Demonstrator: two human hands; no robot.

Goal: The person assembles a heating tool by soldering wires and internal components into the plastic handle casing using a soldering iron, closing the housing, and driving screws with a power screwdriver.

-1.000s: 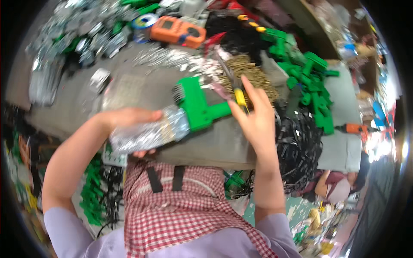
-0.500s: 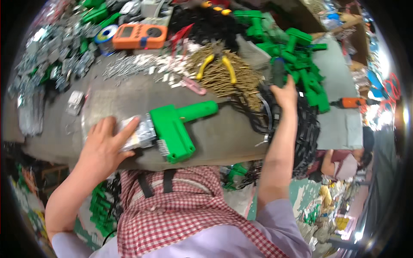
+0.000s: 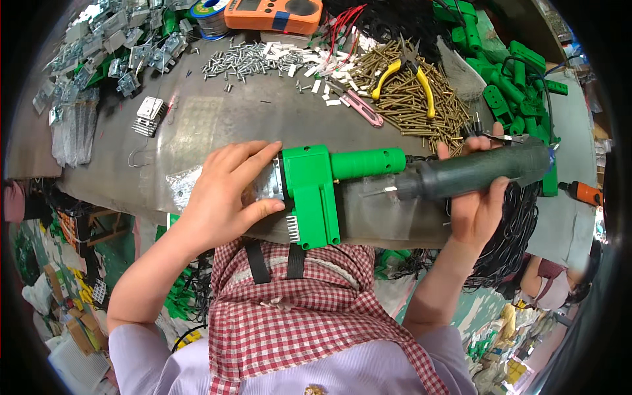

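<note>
My left hand (image 3: 224, 194) is wrapped round the silver metal end of a green plastic-bodied power tool (image 3: 315, 204), which lies at the bench's near edge with its handle toward the right. Clear plastic wrap (image 3: 181, 187) shows beside that hand. A row of pale fins sticks out from the tool's near left side. My right hand (image 3: 475, 214) grips a dark electric screwdriver (image 3: 461, 174) from below, thumb on the near side. The screwdriver lies almost level, its thin bit pointing left, below the green handle and apart from the body.
Yellow-handled pliers (image 3: 428, 89) rest on a heap of brass-coloured screws (image 3: 395, 118). Nearby are a pink cutter knife (image 3: 361, 106), silver screws (image 3: 247, 60) and an orange multimeter (image 3: 273, 14). Green housings (image 3: 510, 85) pile up at right, above black cables (image 3: 510, 230). Metal parts (image 3: 128, 46) fill the far left.
My right hand has lifted the screwdriver off the cable pile and swung it level, bit toward the green tool. My left hand has closed round the tool's metal end. The view has shifted.
</note>
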